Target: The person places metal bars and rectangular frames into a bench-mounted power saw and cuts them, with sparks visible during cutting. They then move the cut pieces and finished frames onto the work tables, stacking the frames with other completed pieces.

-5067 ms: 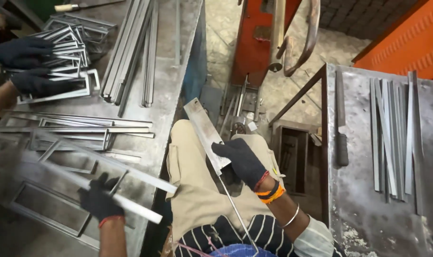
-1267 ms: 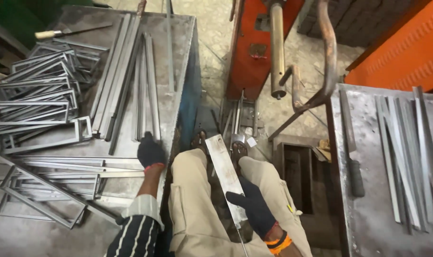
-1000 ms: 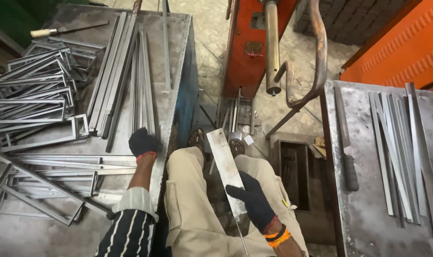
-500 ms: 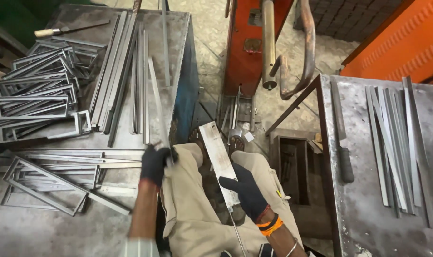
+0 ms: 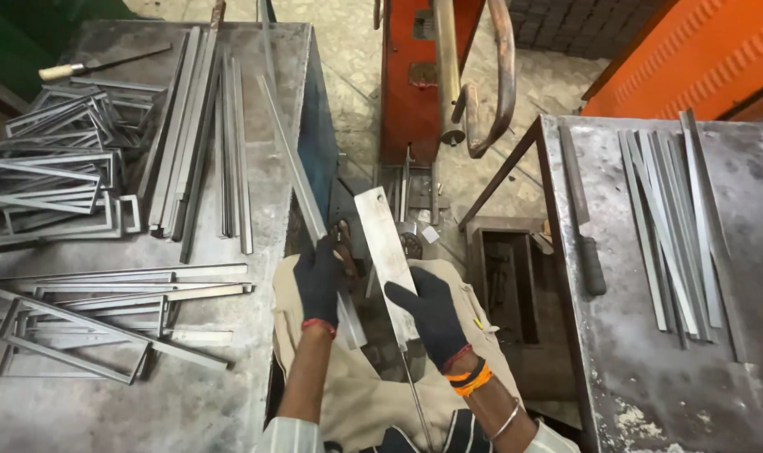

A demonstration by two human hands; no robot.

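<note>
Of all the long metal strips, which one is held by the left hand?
The strip slanting off the left table's right edge; the left hand grips its lower end. The others lie flat on the tables.

No pkgs, labels, signs or screens in view; nothing w/ print to pick out on either metal table, the orange machine or the floor btw them
</note>
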